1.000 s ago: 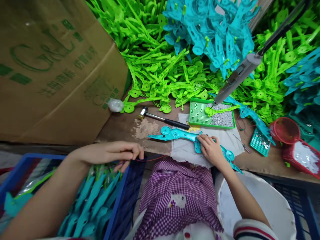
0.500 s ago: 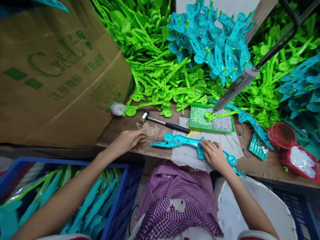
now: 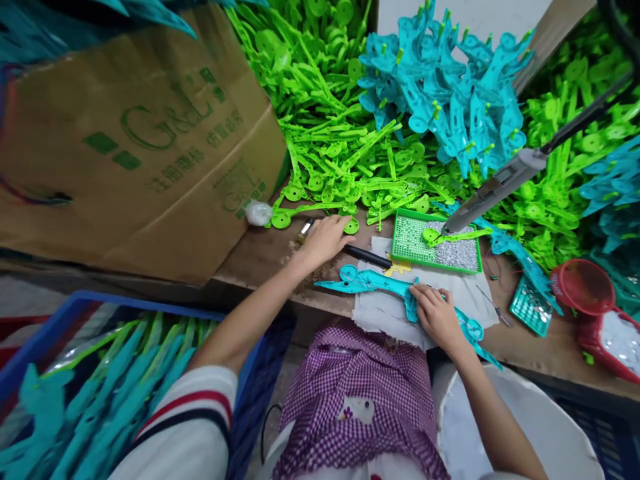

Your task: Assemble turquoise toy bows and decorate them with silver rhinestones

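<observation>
My left hand [image 3: 324, 241] is stretched out over the hammer [image 3: 369, 256], covering the middle of it. Its fingers are extended, and the fingertips are at the round end of a lime-green plastic arm [image 3: 351, 227]; whether they touch it I cannot tell. A long turquoise plastic part [image 3: 383, 281] lies across the white cloth [image 3: 367, 310] near the bench edge. My right hand [image 3: 436, 315] is closed over the right half of that part, fingers bent on its upper side.
Behind is a heap of lime-green arms [image 3: 330, 133] and stacked turquoise parts [image 3: 445, 93]. A grey power screwdriver [image 3: 493, 190] hangs over a green tray [image 3: 400, 257] of small metal pieces. Left stand a carton [image 3: 200, 200] and a blue crate [image 3: 100, 300]; right, a red basket [image 3: 583, 283].
My left hand has moved from the pointed left end of the turquoise part up and right, over the hammer. My right hand stays on the part. The view has shifted slightly.
</observation>
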Tool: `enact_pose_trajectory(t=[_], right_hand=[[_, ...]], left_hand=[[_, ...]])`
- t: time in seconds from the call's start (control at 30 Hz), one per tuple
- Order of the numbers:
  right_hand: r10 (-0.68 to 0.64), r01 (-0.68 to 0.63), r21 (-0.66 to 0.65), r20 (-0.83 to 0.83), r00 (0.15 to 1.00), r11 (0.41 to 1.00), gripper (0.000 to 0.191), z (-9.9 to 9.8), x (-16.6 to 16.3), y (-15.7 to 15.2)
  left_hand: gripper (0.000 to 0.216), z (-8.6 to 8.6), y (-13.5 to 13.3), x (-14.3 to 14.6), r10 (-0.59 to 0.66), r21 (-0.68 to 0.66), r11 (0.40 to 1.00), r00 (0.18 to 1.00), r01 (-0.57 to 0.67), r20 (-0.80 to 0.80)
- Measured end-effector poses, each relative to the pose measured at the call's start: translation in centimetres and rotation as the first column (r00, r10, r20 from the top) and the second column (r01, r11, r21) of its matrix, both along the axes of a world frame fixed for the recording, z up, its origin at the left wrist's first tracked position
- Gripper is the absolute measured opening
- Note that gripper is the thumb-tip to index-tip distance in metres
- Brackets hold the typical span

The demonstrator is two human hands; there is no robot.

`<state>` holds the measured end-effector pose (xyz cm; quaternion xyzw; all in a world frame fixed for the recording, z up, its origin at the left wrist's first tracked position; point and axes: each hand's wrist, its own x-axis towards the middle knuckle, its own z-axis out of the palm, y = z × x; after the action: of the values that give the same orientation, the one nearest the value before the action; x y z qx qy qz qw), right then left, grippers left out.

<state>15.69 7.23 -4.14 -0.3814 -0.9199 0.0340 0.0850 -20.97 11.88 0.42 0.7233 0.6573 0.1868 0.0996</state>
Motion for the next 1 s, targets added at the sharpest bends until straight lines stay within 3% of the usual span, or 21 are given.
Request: enact_pose_trajectory(t=[0.13, 0.23, 0.3, 0.37, 0.4, 0.47, 0.5, 0.57, 0.67, 0.73, 0.8, 0.87, 0.93, 1.0], right_hand=[[-0.009, 0.01, -0.011, 0.004, 1.0, 1.0, 0.043, 0.1, 0.1, -0.3], [-0.014, 0.014, -0.015, -0.015, 1.0, 1.0, 0.043, 0.1, 0.0, -0.4], [-0.015, 0.014, -0.016, -0.04, 0.999, 1.0, 0.042, 0.1, 0.0, -0.3], [-0.022, 0.022, -0.004, -0.078, 0.997, 1.0, 0.04, 0.4, 0.1, -0.3], [-0.03, 0.032, 0.012, -0.105, 0.994, 0.999, 0.039, 0.6, 0.2, -0.4], [-0.052, 0.064, 0.065, -0.177, 0.983, 0.996, 0.038, 1.5, 0.3, -0.8], [-0.066, 0.086, 0.083, -0.219, 0.973, 0.993, 0.038, 2.0, 0.1, -1.0], [-0.086, 0.115, 0.074, -0.317, 0.945, 0.991, 0.039, 3.3, -1.0, -1.7], [-0.079, 0.08, -0.017, -0.452, 0.889, 0.997, 0.039, 4.7, -4.9, -2.4], [-0.092, 0.055, -0.095, -0.433, 0.897, 0.994, 0.036, 4.8, -8.5, -1.9], [-0.116, 0.072, -0.141, -0.335, 0.935, 0.987, 0.032, 4.2, -12.0, -0.7], [-0.169, 0.127, -0.171, -0.261, 0.951, 0.977, 0.032, 3.4, -14.6, 1.0], [-0.241, 0.199, -0.202, -0.207, 0.948, 0.959, 0.035, 2.6, -16.1, 2.5], [-0.307, 0.268, -0.231, -0.151, 0.94, 0.935, 0.035, 2.1, -17.0, 3.6]], left_hand=[[0.048, -2.5, 3.3, 2.1, 0.092, -0.003, 0.996, 0.995, -0.092, -0.026], [0.043, -3.0, 3.6, 2.2, 0.097, 0.032, 0.994, 0.981, -0.103, 0.166], [0.041, -2.8, 3.5, 2.1, 0.148, 0.062, 0.981, 0.912, -0.186, 0.382], [0.036, -2.3, 3.4, 1.9, 0.227, -0.005, 0.955, 0.716, -0.297, 0.66], [0.035, -2.0, 3.3, 1.7, 0.263, -0.094, 0.945, 0.556, -0.313, 0.789], [0.033, -1.2, 3.1, 1.2, 0.331, -0.29, 0.931, 0.174, -0.221, 0.928], [0.033, -0.8, 2.9, 0.9, 0.361, -0.357, 0.923, 0.001, -0.145, 0.933], [0.032, 0.1, 2.0, 0.4, 0.396, -0.413, 0.911, -0.257, -0.012, 0.881], [0.026, 1.0, 0.1, 0.1, 0.403, -0.41, 0.905, -0.525, 0.11, 0.75], [0.021, 1.0, -1.2, 0.1, 0.397, -0.389, 0.907, -0.634, 0.16, 0.663], [0.02, 0.4, -2.0, -0.1, 0.403, -0.385, 0.905, -0.659, 0.182, 0.635], [0.023, -0.3, -2.2, -0.4, 0.414, -0.397, 0.902, -0.592, 0.167, 0.692], [0.026, -0.9, -1.9, -0.5, 0.372, -0.379, 0.923, -0.425, 0.073, 0.825], [0.031, -0.9, -1.2, -0.5, 0.284, -0.298, 0.952, -0.169, -0.064, 0.944]])
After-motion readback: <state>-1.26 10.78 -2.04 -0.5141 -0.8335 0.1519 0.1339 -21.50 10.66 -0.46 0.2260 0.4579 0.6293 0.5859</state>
